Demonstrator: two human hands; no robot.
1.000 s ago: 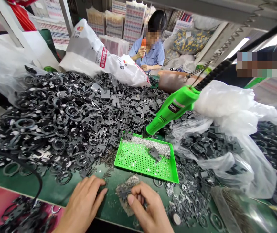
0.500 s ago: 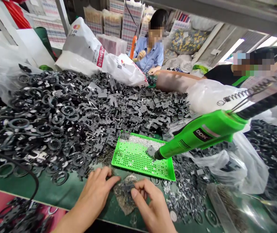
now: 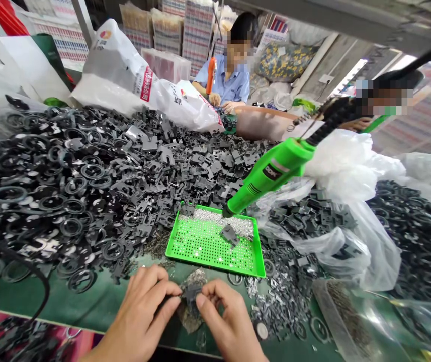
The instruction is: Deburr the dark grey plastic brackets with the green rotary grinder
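My right hand (image 3: 230, 317) pinches a small dark grey plastic part (image 3: 191, 292) between thumb and fingers. The part is held over a lumpy, stone-like block (image 3: 190, 322) on the green bench. From the other side, my left hand (image 3: 145, 306) has thumb and forefinger pressed together at the part's left edge; whatever lies between those fingertips is too small to make out. Just beyond my hands is a green perforated tray (image 3: 215, 266) of tiny silvery pieces, with another grey plastic part (image 3: 229, 235) in it. A green electric screwdriver (image 3: 271, 173) hangs tilted above the tray, its tip low.
Dark rings (image 3: 94, 171) and grey plastic parts (image 3: 215, 171) are heaped behind and left of the tray. Small metal pieces (image 3: 286, 296) lie to the right, near a clear container (image 3: 345, 322). White bags (image 3: 113, 75) stand behind. Two people work across the bench, one near an orange screwdriver (image 3: 211, 75).
My left hand has closed its fingers and come up to the grey part in my right hand. The green screwdriver has swung back and away, its tip clear of the part in the tray.
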